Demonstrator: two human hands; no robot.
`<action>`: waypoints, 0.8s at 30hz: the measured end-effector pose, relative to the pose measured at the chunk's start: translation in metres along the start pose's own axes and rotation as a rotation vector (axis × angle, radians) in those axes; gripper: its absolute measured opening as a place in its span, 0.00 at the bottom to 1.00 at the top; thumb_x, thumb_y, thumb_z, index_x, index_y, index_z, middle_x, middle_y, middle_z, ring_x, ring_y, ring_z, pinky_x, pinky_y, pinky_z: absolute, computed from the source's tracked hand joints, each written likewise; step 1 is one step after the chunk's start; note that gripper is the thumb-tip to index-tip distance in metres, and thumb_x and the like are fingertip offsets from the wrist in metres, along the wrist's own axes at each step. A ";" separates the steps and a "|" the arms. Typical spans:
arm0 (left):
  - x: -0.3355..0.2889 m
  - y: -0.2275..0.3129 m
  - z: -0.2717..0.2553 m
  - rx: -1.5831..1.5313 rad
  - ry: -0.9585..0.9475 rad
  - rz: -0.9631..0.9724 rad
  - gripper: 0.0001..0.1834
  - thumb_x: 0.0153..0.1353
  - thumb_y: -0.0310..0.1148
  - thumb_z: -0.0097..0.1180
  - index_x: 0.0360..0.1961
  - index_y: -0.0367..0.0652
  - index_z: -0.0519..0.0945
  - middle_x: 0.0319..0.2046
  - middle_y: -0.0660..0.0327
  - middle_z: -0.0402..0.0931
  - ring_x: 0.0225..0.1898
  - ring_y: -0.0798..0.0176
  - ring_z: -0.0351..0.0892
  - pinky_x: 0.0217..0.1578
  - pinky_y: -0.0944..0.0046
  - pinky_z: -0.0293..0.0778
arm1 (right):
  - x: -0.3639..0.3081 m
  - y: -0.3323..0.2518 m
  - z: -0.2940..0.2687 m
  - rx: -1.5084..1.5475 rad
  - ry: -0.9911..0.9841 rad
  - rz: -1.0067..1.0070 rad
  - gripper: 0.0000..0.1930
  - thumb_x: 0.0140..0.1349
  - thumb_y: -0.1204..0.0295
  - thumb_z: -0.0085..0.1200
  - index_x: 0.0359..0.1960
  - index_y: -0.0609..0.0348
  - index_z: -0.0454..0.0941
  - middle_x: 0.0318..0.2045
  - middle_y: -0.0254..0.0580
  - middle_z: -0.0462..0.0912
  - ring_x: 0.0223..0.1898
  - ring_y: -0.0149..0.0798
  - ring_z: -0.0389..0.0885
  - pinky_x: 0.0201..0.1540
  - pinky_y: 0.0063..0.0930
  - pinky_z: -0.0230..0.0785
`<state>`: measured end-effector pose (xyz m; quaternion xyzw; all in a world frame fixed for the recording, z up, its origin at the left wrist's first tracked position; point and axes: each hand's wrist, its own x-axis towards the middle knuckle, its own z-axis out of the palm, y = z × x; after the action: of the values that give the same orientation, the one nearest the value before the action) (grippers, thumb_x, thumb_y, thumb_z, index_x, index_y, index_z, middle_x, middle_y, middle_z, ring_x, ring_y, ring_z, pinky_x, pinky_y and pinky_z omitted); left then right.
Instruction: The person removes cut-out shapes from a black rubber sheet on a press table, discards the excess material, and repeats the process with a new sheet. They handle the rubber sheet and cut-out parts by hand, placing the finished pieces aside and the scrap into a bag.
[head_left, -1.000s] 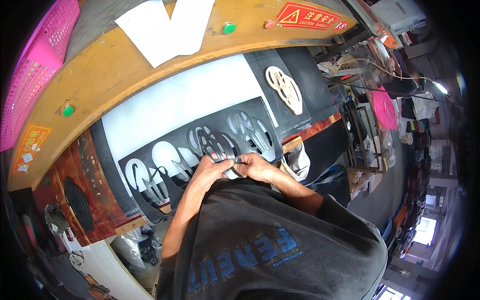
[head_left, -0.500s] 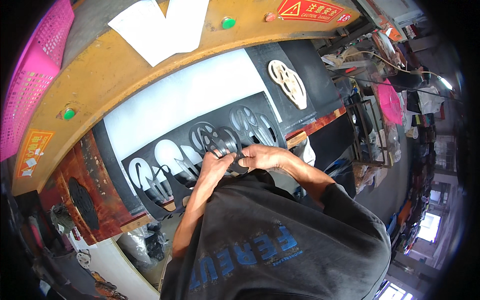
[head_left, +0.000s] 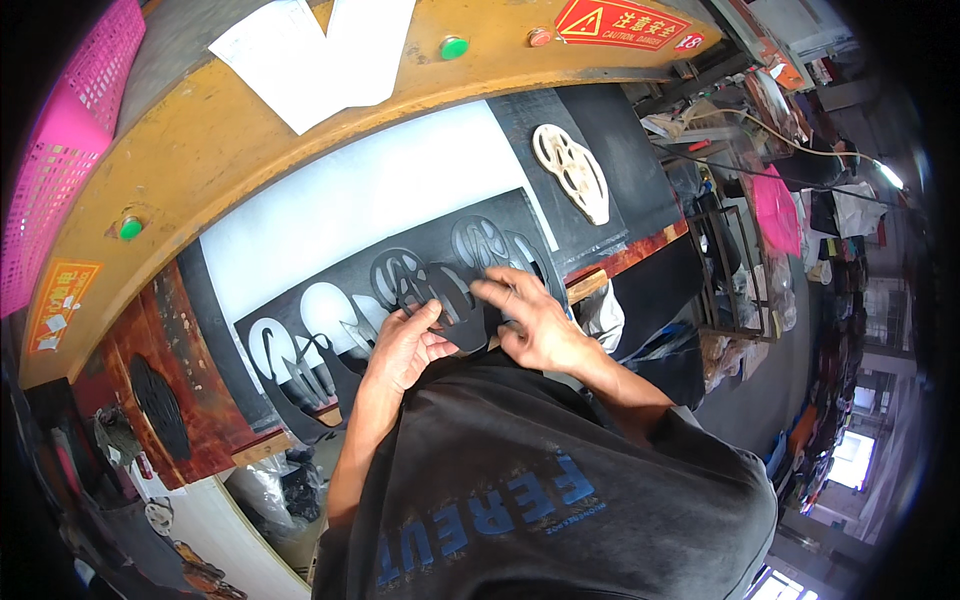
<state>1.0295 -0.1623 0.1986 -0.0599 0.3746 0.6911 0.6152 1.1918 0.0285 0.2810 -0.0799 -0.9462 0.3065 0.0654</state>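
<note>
A thin black sheet (head_left: 432,241) with several curved cut-outs lies across the white board (head_left: 360,180) in front of me. White shows through some cut-outs; others have dark pieces in them. My left hand (head_left: 408,348) pinches a dark, slotted cut piece (head_left: 462,326) between thumb and forefinger, over the sheet's near edge. Just to the right of that piece hovers my right hand (head_left: 540,325), its fingers apart and a little blurred, with nothing visible in them.
A cream cutting die (head_left: 599,205) rests on the dark surface at right. On the red-brown board at left sits a dark oval piece (head_left: 160,405). A yellow machine beam (head_left: 400,100) with green buttons spans the far side; a pink basket (head_left: 62,165) stands far left.
My right hand has let go of the dark piece, opened and moved right. The left hand has shifted slightly down and left, still on the piece.
</note>
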 end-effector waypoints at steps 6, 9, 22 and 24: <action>-0.005 0.003 0.017 -0.081 -0.089 0.070 0.17 0.77 0.37 0.59 0.55 0.32 0.80 0.46 0.49 0.87 0.47 0.53 0.90 0.50 0.50 0.89 | 0.033 0.006 0.005 0.146 0.101 -0.077 0.09 0.69 0.75 0.64 0.48 0.58 0.87 0.40 0.39 0.88 0.42 0.46 0.85 0.50 0.42 0.78; -0.010 0.001 0.024 0.241 0.048 0.004 0.17 0.76 0.31 0.57 0.59 0.30 0.79 0.48 0.48 0.86 0.49 0.53 0.89 0.53 0.51 0.88 | 0.044 0.021 0.018 0.779 -0.114 0.514 0.08 0.78 0.71 0.58 0.50 0.61 0.85 0.41 0.28 0.88 0.42 0.22 0.82 0.45 0.25 0.76; -0.016 0.000 0.029 0.243 0.051 0.066 0.21 0.75 0.46 0.64 0.49 0.34 0.81 0.38 0.57 0.84 0.37 0.62 0.88 0.43 0.57 0.89 | 0.060 0.016 0.020 0.965 -0.227 0.497 0.07 0.75 0.70 0.62 0.46 0.60 0.85 0.35 0.28 0.86 0.35 0.22 0.80 0.40 0.21 0.76; -0.016 -0.001 0.029 0.192 0.093 -0.039 0.21 0.76 0.47 0.63 0.47 0.35 0.81 0.36 0.58 0.84 0.35 0.62 0.88 0.41 0.55 0.90 | 0.056 0.011 0.023 0.978 -0.178 0.512 0.06 0.74 0.71 0.62 0.45 0.60 0.85 0.33 0.26 0.84 0.34 0.20 0.78 0.39 0.20 0.74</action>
<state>1.0450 -0.1579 0.2275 -0.0398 0.4661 0.6363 0.6135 1.1340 0.0350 0.2602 -0.2410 -0.6461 0.7216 -0.0620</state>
